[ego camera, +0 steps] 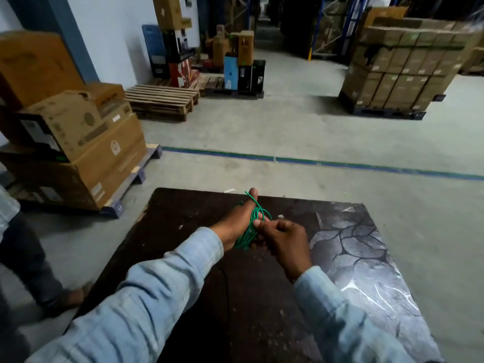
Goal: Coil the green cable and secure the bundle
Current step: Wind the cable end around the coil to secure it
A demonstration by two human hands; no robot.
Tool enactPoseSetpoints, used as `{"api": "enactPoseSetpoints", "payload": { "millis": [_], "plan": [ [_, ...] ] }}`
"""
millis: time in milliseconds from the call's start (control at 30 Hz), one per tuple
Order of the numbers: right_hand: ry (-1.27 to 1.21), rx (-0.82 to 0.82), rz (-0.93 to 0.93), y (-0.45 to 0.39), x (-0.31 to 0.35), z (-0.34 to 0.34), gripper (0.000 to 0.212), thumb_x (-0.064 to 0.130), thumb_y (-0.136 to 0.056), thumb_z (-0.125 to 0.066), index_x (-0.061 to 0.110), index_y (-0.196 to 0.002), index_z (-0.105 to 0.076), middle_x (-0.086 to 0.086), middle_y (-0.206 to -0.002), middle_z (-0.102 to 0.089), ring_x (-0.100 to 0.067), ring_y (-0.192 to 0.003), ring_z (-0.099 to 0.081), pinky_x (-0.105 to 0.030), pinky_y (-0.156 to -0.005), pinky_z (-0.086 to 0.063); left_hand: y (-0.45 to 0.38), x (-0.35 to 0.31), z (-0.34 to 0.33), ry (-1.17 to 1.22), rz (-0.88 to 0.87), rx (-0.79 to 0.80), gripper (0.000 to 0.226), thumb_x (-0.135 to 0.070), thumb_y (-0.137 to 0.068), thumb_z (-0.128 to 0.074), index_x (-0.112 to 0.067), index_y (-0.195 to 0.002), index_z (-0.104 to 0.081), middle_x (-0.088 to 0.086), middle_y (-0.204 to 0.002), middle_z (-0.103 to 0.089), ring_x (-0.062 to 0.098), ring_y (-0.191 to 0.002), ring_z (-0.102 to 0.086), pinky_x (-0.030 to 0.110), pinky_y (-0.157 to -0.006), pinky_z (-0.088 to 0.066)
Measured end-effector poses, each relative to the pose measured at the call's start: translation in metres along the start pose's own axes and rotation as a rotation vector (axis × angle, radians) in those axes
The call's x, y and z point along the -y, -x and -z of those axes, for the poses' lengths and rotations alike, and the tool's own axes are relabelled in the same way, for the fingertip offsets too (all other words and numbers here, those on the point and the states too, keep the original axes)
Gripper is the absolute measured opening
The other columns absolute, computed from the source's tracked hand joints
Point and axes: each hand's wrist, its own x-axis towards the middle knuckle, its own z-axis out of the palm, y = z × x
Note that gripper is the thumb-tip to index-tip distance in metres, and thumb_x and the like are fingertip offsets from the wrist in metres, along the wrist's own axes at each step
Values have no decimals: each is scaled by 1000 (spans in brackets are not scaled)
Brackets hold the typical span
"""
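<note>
Reaching forward over the dark table (183, 258), both arms come in from the near edge in pale blue sleeves (162, 279) and meet above its middle, nearer the far edge. The left hand (235, 224) is turned on its side with the thumb pointing away toward the far edge; the green cable (251, 229) is wound in several loops round this hand, and one strand runs up along the thumb almost to its tip. Whether the left fingers are straight or bent behind the loops cannot be told, since they are hidden by the hand itself and the cable. The right hand (284, 243) comes in from the right, wrist bent, knuckles up, fingers curled inward; its thumb and forefinger pinch the cable at the right side of the bundle, just beside the left palm. The two hands touch or nearly touch there. The bundle is held up off the table's surface.

The table's right part shows a grey veined pattern with glare. Beyond the far edge lies a concrete floor with a blue-green line (340, 163), a stack of cardboard boxes (78, 142) on a pallet at the left, and a wrapped pallet of cartons (400, 66) at the far right. Another person's leg (31, 265) stands at the left.
</note>
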Motion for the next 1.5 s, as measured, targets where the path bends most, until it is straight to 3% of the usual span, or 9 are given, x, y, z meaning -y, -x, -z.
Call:
{"api": "enactPoseSetpoints", "payload": {
  "millis": [133, 300, 400, 500, 700, 833, 1000, 1333, 1500],
  "plan": [
    [134, 63, -101, -9, -15, -11, 29, 18, -79, -77, 6, -58, -61, 0, -43, -60, -4, -37, -47, -17, -40, -35, 1, 17, 9, -117, 139, -118, 65, -61, -97, -20, -12, -62, -46, 9, -47, -50, 16, -30, -42, 15, -37, -30],
    [382, 32, -169, -29, -72, -16, 27, 36, -76, -75, 13, -62, -68, -1, -52, -63, -11, -50, -55, -35, -52, -49, -6, 39, 40, -57, 311, -272, 66, -49, -97, -10, -11, -66, -55, 0, -49, -34, 12, -31, -22, 17, -43, -19],
    [823, 197, -230, -24, -120, -19, 17, 33, -78, -70, 17, -76, -76, -10, -76, -76, -23, -78, -73, -35, -72, -54, -7, 55, 67, 25, 411, -303, 75, -55, -95, -4, -8, -75, -58, -2, -49, -30, 10, -31, -20, 18, -43, -17],
    [1041, 257, -296, -13, -150, -31, 25, 29, -80, -67, 13, -97, -75, -14, -100, -76, -28, -104, -68, -30, -81, -51, -3, 70, 86, 122, 450, -358, 77, -61, -93, -4, -6, -85, -56, 0, -53, -33, 12, -36, -24, 20, -44, -19],
    [1063, 270, -342, -16, -170, -57, 37, 39, -79, -68, 13, -106, -69, -13, -111, -70, -28, -109, -65, -29, -88, -48, 9, 91, 103, 215, 473, -458, 61, -52, -95, -18, -6, -95, -57, 1, -55, -38, 14, -43, -30, 22, -46, -25],
    [1059, 238, -339, -29, -171, -71, 26, 22, -94, -47, 12, -110, -65, -14, -119, -67, -29, -112, -63, -29, -94, -45, 17, 98, 108, 201, 523, -371, 33, -35, -81, -37, -8, -90, -53, 0, -54, -37, 15, -42, -31, 22, -46, -27],
    [1140, 274, -337, -39, -167, -84, 31, 12, -96, -41, 9, -114, -65, -15, -121, -67, -29, -116, -62, -32, -95, -47, 19, 104, 109, 107, 509, -265, 12, -23, -75, -44, -14, -80, -51, -3, -53, -38, 13, -43, -32, 23, -47, -27],
    [1143, 355, -385, -49, -156, -78, 34, 19, -96, -44, 9, -124, -60, -16, -133, -59, -30, -126, -54, -32, -104, -41, 25, 96, 108, 100, 508, -256, 16, -21, -78, -42, -13, -87, -52, -3, -52, -38, 13, -43, -32, 22, -47, -27],
    [1101, 375, -324, -62, -160, -87, 35, 35, -84, -62, 16, -113, -68, -12, -120, -68, -29, -112, -64, -29, -91, -48, 31, 99, 115, 114, 504, -263, 21, -19, -81, -41, -10, -94, -54, -2, -53, -39, 12, -43, -33, 22, -46, -27]
  ]
}}
